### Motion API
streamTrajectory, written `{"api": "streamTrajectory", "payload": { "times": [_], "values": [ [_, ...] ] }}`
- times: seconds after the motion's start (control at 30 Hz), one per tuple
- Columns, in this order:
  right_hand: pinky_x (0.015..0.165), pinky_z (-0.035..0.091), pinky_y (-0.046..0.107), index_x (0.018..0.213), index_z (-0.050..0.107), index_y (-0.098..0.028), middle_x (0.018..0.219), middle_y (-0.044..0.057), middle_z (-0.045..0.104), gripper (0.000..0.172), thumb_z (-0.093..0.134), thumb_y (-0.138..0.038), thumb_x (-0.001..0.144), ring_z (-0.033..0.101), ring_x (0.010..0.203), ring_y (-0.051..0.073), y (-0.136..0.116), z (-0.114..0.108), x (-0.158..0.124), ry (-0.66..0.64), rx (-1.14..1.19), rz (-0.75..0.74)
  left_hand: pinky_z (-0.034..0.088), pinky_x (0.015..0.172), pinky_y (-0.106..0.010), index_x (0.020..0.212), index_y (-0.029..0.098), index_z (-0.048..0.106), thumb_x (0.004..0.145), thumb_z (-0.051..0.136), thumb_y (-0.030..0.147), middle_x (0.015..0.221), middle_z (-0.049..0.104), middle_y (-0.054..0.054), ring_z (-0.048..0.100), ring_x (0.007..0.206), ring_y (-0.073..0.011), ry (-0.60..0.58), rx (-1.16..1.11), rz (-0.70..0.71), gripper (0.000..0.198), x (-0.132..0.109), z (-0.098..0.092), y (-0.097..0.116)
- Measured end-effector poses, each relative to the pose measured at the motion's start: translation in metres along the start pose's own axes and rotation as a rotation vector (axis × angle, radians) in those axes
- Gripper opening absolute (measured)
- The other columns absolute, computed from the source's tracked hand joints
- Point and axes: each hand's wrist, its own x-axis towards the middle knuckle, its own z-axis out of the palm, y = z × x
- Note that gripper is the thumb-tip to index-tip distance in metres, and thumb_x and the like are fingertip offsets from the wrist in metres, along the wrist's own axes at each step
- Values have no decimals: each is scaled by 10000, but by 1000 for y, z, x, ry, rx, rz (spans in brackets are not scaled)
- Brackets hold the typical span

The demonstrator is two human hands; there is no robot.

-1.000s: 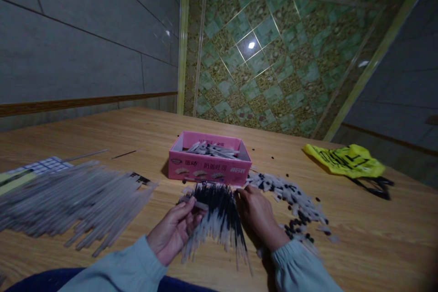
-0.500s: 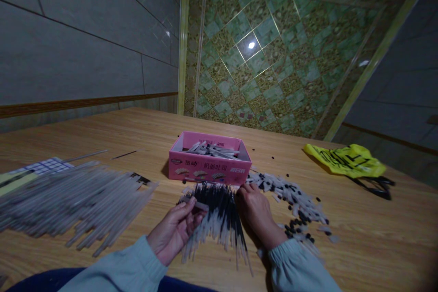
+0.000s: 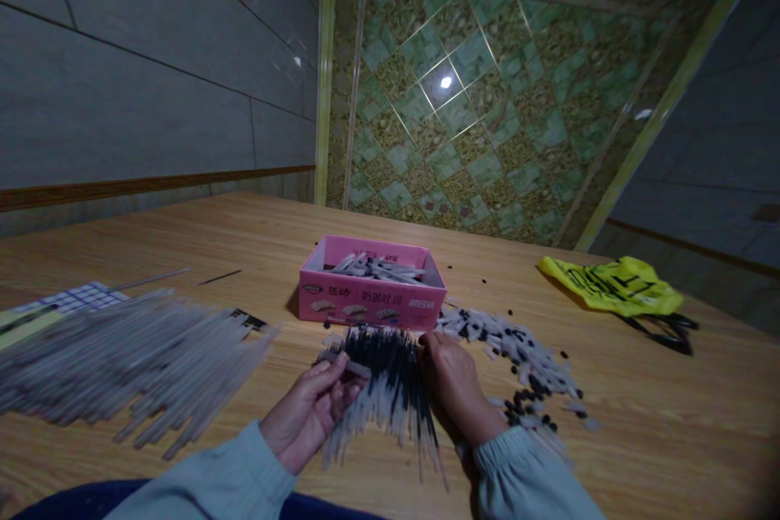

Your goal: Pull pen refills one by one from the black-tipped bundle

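Observation:
My left hand point(image 3: 308, 410) pinches a short, whitish tube-like piece point(image 3: 357, 370) between thumb and fingers, over the left side of a fanned bundle of thin sticks point(image 3: 390, 366), dark at the far ends and pale at the near ends. At the bundle's right edge, my right hand point(image 3: 454, 380) is closed with its fingertips turned down; what they grip, if anything, is hidden. Just beyond both hands stands a pink open box point(image 3: 371, 310) holding several whitish and black slender pieces. Right of my right hand lie scattered small whitish pieces point(image 3: 517, 345) and black caps point(image 3: 531, 400).
Many long translucent tubes point(image 3: 140, 370) spread over the wooden table's left side, beside a blue-checked sheet point(image 3: 91, 297). A thin dark stick point(image 3: 220, 277) lies behind them. To the right are a yellow bag point(image 3: 609, 286) with black print and a black strap-like item point(image 3: 661, 335).
My right hand has shifted very slightly, its fingers still at the bundle's edge. My left hand keeps its hold on the whitish piece. The whole view has drifted a little.

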Motion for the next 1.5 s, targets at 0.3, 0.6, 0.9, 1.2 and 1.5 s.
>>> {"api": "streamTrajectory", "payload": {
  "times": [0.3,0.6,0.9,1.2,1.5],
  "values": [
    [721,342,323,755,607,-130,776,103,600,133,479,-122,788,521,785,221,2,-7,-7,35,221,82,550,503,-142,726,77,600,836,478,57,639,711,-100,653,485,-89,-27,87,43,166,1,-3,-2],
    [660,428,274,826,589,-178,756,21,604,158,669,-277,732,559,717,163,-50,-49,-33,-78,1640,108,543,515,-154,795,106,595,741,637,99,702,706,-66,641,512,-84,-118,154,75,68,-3,-2,-6],
    [653,443,270,890,662,-191,741,12,640,231,736,-261,683,584,696,151,-63,-55,-38,-86,1766,181,537,523,-155,789,123,575,730,649,106,710,702,-64,635,512,-81,-122,166,64,96,-3,0,-4],
    [505,433,218,825,622,-142,657,41,666,209,726,-281,708,593,525,112,-71,-39,-40,-116,2000,414,555,568,-177,797,97,603,754,623,113,743,713,-97,659,569,-105,-83,195,92,50,2,-7,-7],
    [500,447,245,792,607,-152,603,0,621,192,741,-233,680,570,510,115,-74,-29,-44,-10,1838,366,558,587,-191,771,96,578,757,628,136,739,721,-135,674,614,-130,-16,264,102,65,4,-7,-10]
  ]
}}
